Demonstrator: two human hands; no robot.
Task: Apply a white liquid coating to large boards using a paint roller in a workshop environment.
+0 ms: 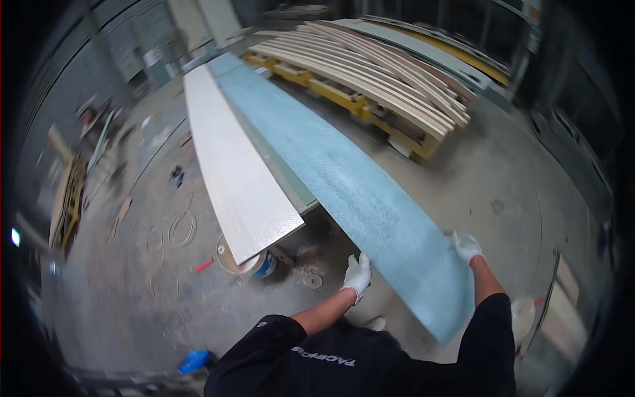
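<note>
A long light-blue board (344,178) stretches from the far left toward me, its near end between my arms. My left hand (357,276), in a white glove, is closed on the board's left edge. On the opposite edge, my right hand (467,246) grips the board too, also gloved; its fingertips are partly hidden. Beside the blue board lies a long white board (231,152) with a glossy, wet-looking surface. The two boards nearly meet at the far end and spread apart toward me. A greenish surface (281,169) shows between them.
Below the white board's near end stands a bucket (266,266) with a blue side, near a red handle (206,264). A yellow rack (364,109) at the back right carries stacked wooden strips (370,66). Wooden pieces (562,304) lie at right. A blue object (193,361) sits at lower left.
</note>
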